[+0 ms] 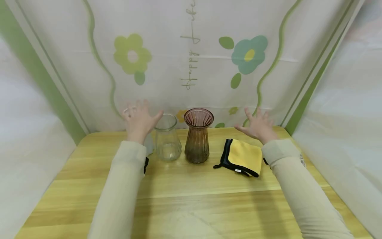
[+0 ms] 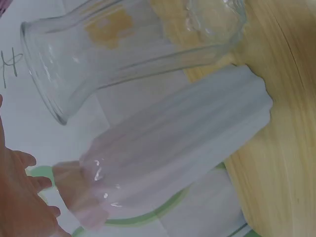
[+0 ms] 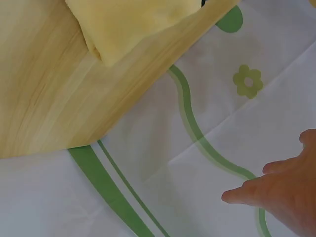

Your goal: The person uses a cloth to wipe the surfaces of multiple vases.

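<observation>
My left hand (image 1: pixel 139 122) is raised with its fingers spread, touching nothing, left of a clear glass vase (image 1: pixel 168 146). Behind that wrist, mostly hidden in the head view, stands a ribbed vase (image 2: pixel 182 131), whitish grey with a see-through pinkish upper part in the left wrist view. Right of the clear vase is a purple-brown glass vase (image 1: pixel 197 144) with a flared rim, upright. A folded yellow cloth (image 1: pixel 245 155) with black edging and a small loop lies to its right. Above the cloth's far side hovers my right hand (image 1: pixel 259 127), fingers spread and holding nothing.
The vases and cloth are on a light wooden table (image 1: pixel 185 205), toward its far edge. Close behind hangs a white curtain (image 1: pixel 167 66) printed with flowers, green lines and lettering. White sheeting (image 1: pixel 343 116) also hangs at both sides.
</observation>
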A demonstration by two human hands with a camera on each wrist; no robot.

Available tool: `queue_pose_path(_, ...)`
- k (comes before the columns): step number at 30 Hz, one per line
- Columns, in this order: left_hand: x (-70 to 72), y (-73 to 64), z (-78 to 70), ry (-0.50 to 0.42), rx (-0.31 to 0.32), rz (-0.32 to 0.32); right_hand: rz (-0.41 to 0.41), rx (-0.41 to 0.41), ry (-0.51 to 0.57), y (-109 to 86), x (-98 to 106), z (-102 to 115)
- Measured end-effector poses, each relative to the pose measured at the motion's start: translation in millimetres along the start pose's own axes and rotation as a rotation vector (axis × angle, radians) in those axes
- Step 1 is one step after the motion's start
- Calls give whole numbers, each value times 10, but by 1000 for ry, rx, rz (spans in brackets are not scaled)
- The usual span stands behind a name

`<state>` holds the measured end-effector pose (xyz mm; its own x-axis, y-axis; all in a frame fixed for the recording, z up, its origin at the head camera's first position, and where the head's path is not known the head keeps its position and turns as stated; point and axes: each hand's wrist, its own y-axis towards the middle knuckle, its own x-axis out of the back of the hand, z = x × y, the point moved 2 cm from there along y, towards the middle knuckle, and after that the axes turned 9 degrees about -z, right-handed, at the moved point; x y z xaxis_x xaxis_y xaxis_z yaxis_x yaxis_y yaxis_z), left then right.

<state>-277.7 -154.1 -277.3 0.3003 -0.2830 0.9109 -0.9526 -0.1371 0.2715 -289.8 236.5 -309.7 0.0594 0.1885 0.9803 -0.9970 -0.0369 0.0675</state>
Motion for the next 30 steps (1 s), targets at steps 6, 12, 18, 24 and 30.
queue_pose_path(6, -25, -6, -118, -28, 2, 13, 2, 30, 2, -61, -155, 6)
queue_pose_path(12, -36, 30, -318, -87, -89, -11, -3, 49, 57, -145, -361, -33)
queue_pose_path(18, -34, -1, -472, -103, -123, -34, -2, 53, 102, -228, -570, -132)
queue_pose_path(24, -41, -45, -612, -137, -165, -56, -26, 81, 103, -338, -792, -184)
queue_pose_path(30, -69, -114, -742, -187, -235, -58, -42, 122, 160, -436, -987, -167)
